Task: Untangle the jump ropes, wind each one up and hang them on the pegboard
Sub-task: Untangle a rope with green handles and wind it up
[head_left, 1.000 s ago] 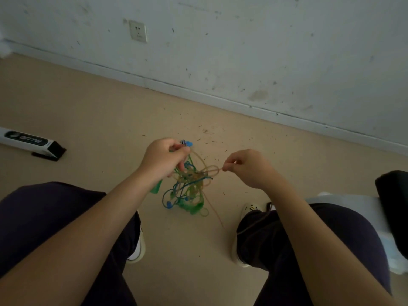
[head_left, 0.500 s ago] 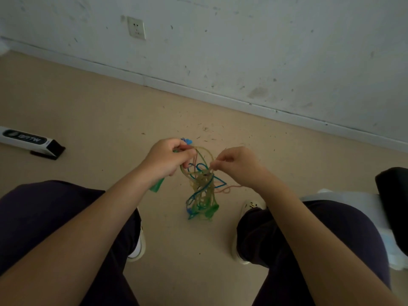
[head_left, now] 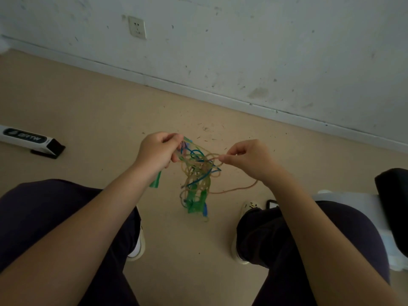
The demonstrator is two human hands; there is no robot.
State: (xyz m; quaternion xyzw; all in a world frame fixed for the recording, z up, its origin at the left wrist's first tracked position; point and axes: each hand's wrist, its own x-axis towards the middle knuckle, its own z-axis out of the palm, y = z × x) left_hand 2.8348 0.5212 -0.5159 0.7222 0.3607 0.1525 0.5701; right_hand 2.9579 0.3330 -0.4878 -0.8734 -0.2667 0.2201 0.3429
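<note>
A tangle of thin jump ropes, blue, yellowish and brownish cords knotted together, hangs in the air between my knees. Green handles dangle at the bottom of the knot. My left hand grips the upper left of the tangle, and a green handle sticks out below its palm. My right hand pinches one brownish cord at the tangle's right side. A loose length of that cord loops under my right wrist. No pegboard is in view.
I sit with both thighs in dark trousers framing a beige floor. A white-and-black box lies on the floor at left. A white wall with a socket runs behind. A white seat and a dark object are at right.
My right hand has moved away to the right, drawing the pinched cord out sideways. The tangle has spread wider and swung, and a loop of cord now trails below my right wrist.
</note>
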